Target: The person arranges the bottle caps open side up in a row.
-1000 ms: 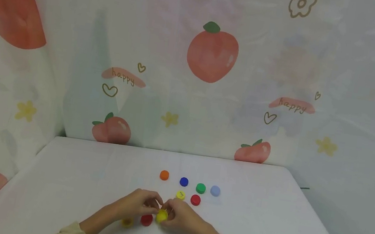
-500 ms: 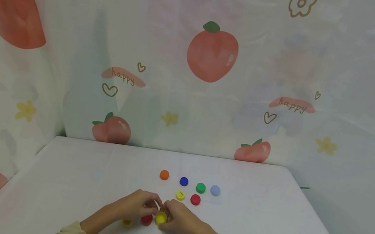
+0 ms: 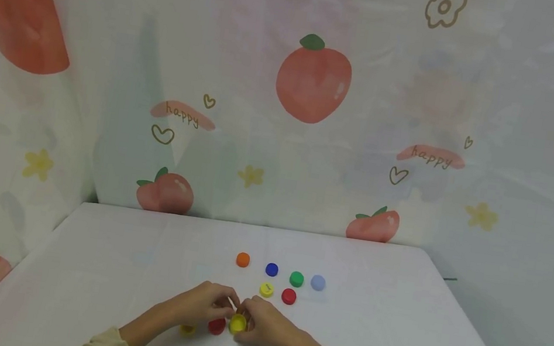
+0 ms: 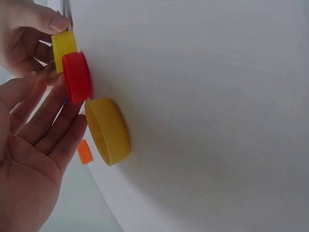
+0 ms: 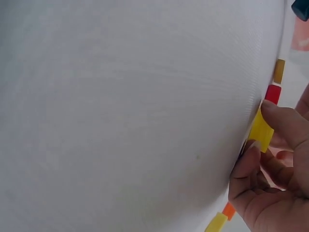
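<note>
My right hand (image 3: 268, 324) pinches a yellow bottle cap (image 3: 237, 325) between thumb and fingers; the cap's hollow side faces up toward the head camera. In the right wrist view, the thumb and a finger hold this yellow cap (image 5: 261, 129) at opposite ends, at the table surface. My left hand (image 3: 202, 303) hovers just left of it, fingers loosely extended and palm showing in the left wrist view. Beside the left fingers a red cap (image 4: 77, 77) lies on the table, with a darker yellow cap (image 4: 115, 133) farther left, partly hidden under the hand in the head view.
Behind the hands lie more caps: orange (image 3: 242, 260), dark blue (image 3: 272, 269), green (image 3: 296, 279), pale blue (image 3: 317, 283), yellow (image 3: 266, 290) and red (image 3: 288, 296). A white table (image 3: 368, 322) carries them all, backed by a fruit-printed curtain (image 3: 237, 150).
Between the right fingers the yellow cap has turned over, from its top side to its hollow side. The right hand has shifted slightly; the left hand stays nearly still.
</note>
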### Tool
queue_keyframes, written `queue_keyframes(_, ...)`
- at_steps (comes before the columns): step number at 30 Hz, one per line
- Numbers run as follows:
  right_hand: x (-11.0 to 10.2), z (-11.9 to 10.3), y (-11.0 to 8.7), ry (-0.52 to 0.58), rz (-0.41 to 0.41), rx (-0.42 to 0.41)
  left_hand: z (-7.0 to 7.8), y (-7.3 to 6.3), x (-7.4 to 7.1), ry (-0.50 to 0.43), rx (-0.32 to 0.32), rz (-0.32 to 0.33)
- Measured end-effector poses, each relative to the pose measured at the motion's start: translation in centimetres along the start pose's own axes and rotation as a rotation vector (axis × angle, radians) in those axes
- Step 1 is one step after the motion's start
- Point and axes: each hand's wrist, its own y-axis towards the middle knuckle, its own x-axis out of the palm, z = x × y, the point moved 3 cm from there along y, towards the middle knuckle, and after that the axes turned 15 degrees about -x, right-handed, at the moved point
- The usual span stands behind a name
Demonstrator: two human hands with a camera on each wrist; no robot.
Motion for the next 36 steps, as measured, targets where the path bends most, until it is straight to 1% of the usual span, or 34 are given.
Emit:
queue_keyframes(3, -0.1, -0.1, -0.1, 0.031, 0.006, 0.018, 0.1, 0.0, 0.0, 0.005, -0.003, 0.011)
queue_keyframes(6, -0.3, -0.2, 0.0, 0.061, 0.017, 0.018, 0.2, 0.1, 0.0, 0.018, -0.01, 0.028)
queue_keyframes(10, -0.6, -0.1, 0.1, 0.037, 0.036, 0.008, 0.1, 0.3, 0.0, 0.034, -0.002, 0.05)
queue_keyframes(14, -1.1, 0.0, 0.2, 0.021, 0.087, 0.04, 0.0, 0.5, -0.2, 0.036, -0.015, 0.09)
queue_keyframes(17, -1.8, 0.1, 0.3, 0.008, 0.148, 0.053, -0.1, 0.5, -0.5, 0.033, -0.035, 0.148)
queue_keyframes(21, -2.6, 0.2, 0.5, -0.022, 0.23, 0.047, -0.2, 0.5, -1.0, 0.035, -0.015, 0.259)
queue_keyframes(24, -3.2, 0.4, 1.0, -0.04, 0.273, 0.047, -0.4, 0.5, -1.3, 0.034, -0.019, 0.333)
queue_keyframes(30, -4.0, 0.8, 2.2, -0.075, 0.3, 0.058, -0.5, 0.8, -1.8, 0.013, -0.078, 0.43)
queue_keyframes(36, -4.7, 1.3, 3.1, -0.112, 0.308, 0.075, -0.1, 1.4, -2.2, 0.002, -0.096, 0.491)
